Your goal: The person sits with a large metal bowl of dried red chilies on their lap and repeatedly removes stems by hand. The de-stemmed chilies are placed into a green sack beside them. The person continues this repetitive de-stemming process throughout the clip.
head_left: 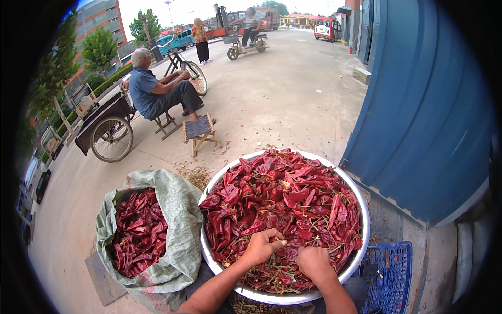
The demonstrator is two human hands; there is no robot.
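Note:
A wide metal basin (365, 219) is heaped with dried red chili peppers (282, 192), many with stems on. Over its near part, my left hand (263, 247) has thumb and forefinger brought close together; whether a stem or pepper is pinched there is too small to tell. Just to the right, my right hand (314, 262) is curled with its knuckles up, close against the peppers. Its fingertips are hidden, so its grip cannot be seen. Loose stems (270, 276) lie below both hands. Left of the basin, a pale green woven sack (182, 219) stands with its mouth rolled back, holding more dried chilies (139, 235).
A blue plastic crate (406, 271) sits right of the basin, beside a blue corrugated metal panel (419, 117). Ahead are a folding stool (199, 127), a seated person (157, 86) and a cargo tricycle (111, 137). Farther off, one person (200, 39) stands and another (251, 27) rides a scooter.

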